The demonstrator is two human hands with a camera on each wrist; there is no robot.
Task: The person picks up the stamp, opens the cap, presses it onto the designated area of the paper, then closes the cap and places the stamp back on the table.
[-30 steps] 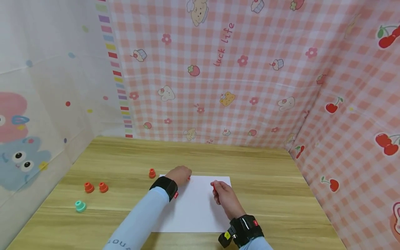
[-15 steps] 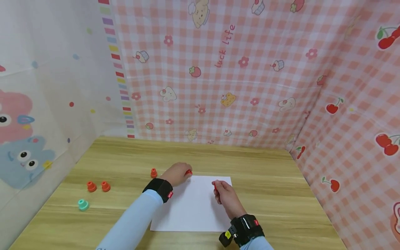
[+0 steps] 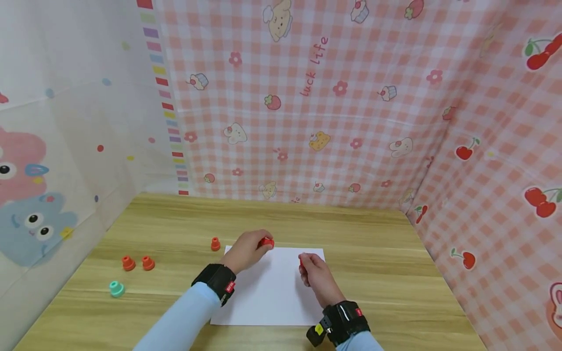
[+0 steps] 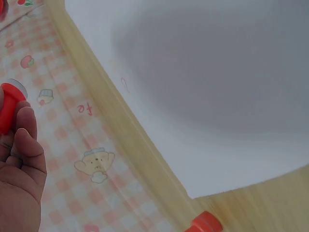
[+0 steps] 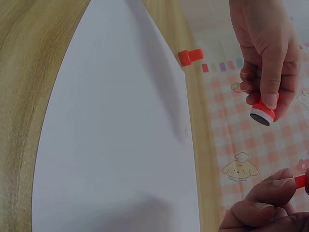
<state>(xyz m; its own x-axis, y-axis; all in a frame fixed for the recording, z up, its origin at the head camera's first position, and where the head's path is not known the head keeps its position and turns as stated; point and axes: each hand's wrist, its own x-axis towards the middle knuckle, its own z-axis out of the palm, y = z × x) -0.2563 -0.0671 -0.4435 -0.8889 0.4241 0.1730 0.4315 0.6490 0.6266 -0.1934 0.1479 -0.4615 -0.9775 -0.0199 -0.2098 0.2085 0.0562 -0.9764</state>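
Note:
My left hand (image 3: 248,249) holds a red stamp (image 5: 264,111) above the far edge of a white sheet of paper (image 3: 268,297). In the right wrist view the stamp has a white rim and a dark face, tilted downward. My right hand (image 3: 318,277) pinches a small red piece (image 5: 300,181) over the paper's right side; the fingers hide most of it, and its kind cannot be made out. A faint small reddish mark (image 4: 125,85) shows near the paper's edge in the left wrist view. Beside the paper's far left corner stands another red stamp (image 3: 215,243).
Farther left on the wooden table (image 3: 373,302) stand two red stamps (image 3: 128,263) and a teal stamp (image 3: 116,288). Patterned cloth (image 3: 281,122) hangs behind the table and on both sides.
My left hand has lifted off the paper's far edge and turned, so more of the red stamp shows. My right hand has stayed nearly still.

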